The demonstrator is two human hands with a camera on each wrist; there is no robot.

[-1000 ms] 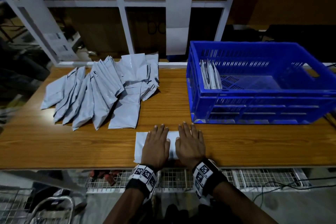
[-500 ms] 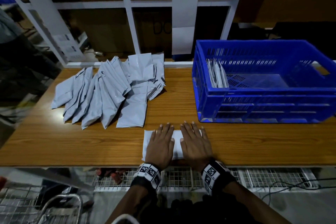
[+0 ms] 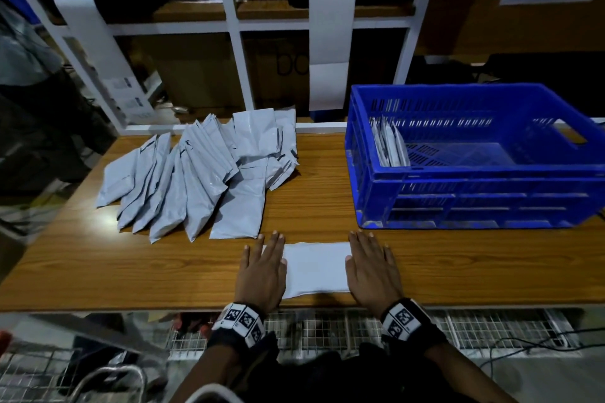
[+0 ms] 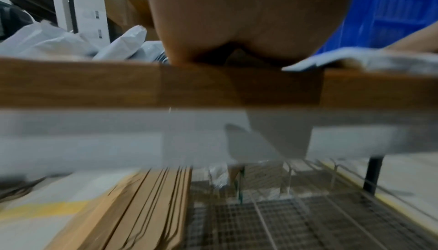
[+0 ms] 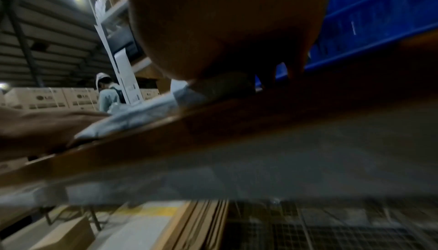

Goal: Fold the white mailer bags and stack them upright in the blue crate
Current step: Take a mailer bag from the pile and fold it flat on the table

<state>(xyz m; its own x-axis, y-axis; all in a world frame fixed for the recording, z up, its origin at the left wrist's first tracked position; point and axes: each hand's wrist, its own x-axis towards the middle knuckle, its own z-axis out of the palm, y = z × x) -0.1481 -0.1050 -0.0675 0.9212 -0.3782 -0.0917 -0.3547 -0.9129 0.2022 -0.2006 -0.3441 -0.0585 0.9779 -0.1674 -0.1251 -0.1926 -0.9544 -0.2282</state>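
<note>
A folded white mailer bag (image 3: 316, 267) lies flat near the table's front edge. My left hand (image 3: 262, 267) presses flat on its left end, and my right hand (image 3: 371, 267) presses flat on its right end, fingers straight. A fanned pile of unfolded white mailer bags (image 3: 203, 173) lies at the back left. The blue crate (image 3: 474, 180) stands at the right, with a few folded bags (image 3: 389, 142) upright against its left wall. In both wrist views the palm (image 4: 249, 16) fills the top and the bag's edge (image 4: 343, 60) (image 5: 132, 121) shows on the wood.
The wooden table (image 3: 458, 268) ends just below my wrists, with a wire mesh shelf (image 3: 327, 327) under it. A white shelving frame (image 3: 229, 26) rises behind the table. A person (image 5: 108, 93) stands far off among cardboard boxes in the right wrist view.
My hands have slid apart along the folded bag, left hand leftward and right hand rightward, baring its middle. The camera has tilted slightly.
</note>
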